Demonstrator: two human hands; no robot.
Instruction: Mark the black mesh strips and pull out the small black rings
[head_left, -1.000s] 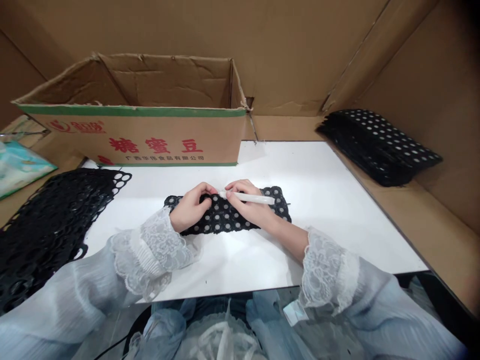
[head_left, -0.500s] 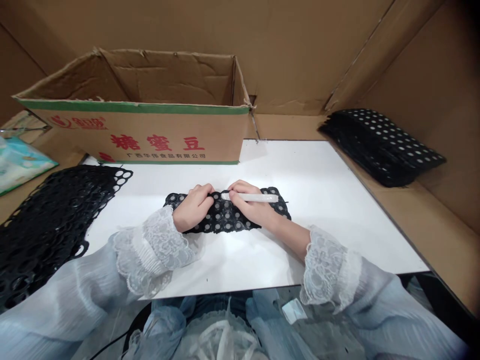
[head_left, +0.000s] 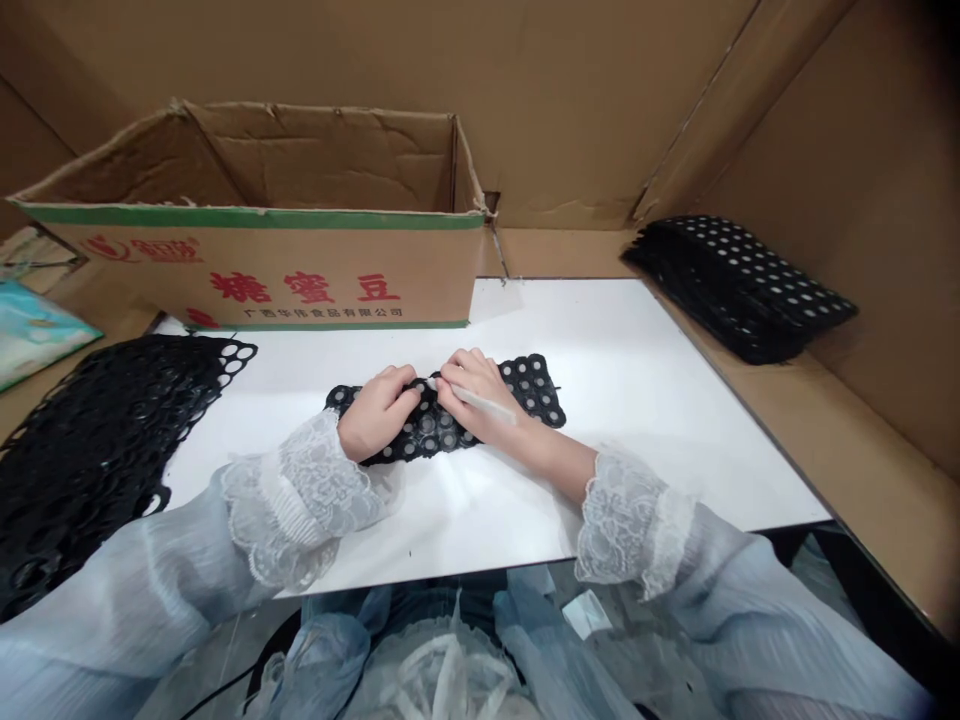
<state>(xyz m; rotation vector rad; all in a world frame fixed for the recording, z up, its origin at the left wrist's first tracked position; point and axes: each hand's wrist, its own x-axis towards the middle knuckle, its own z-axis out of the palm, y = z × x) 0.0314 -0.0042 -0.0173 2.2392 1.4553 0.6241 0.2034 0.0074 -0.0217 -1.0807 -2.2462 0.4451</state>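
Note:
A black rubbery sheet (head_left: 534, 388) with rows of pale round spots lies on the white board (head_left: 600, 340), its right end angled away from me. My left hand (head_left: 377, 412) is closed on the sheet's left part, with thumb and fingers bent at its far edge. My right hand (head_left: 484, 390) grips a white pen-like tool (head_left: 486, 403) and rests over the middle of the sheet. The tool's tip points left, close to my left thumb, and is partly hidden by my fingers.
An open cardboard box (head_left: 322, 270) stands at the back left. Black netting with round holes (head_left: 97, 440) is heaped on the left. More black spotted sheets (head_left: 735, 285) are stacked at the right, by the cardboard wall. A blue-green packet (head_left: 41, 330) lies far left.
The sheet has turned, its right end swinging away from me. My right hand has shifted slightly left, and the white tool now slants down toward my wrist. The whole view has shifted a little.

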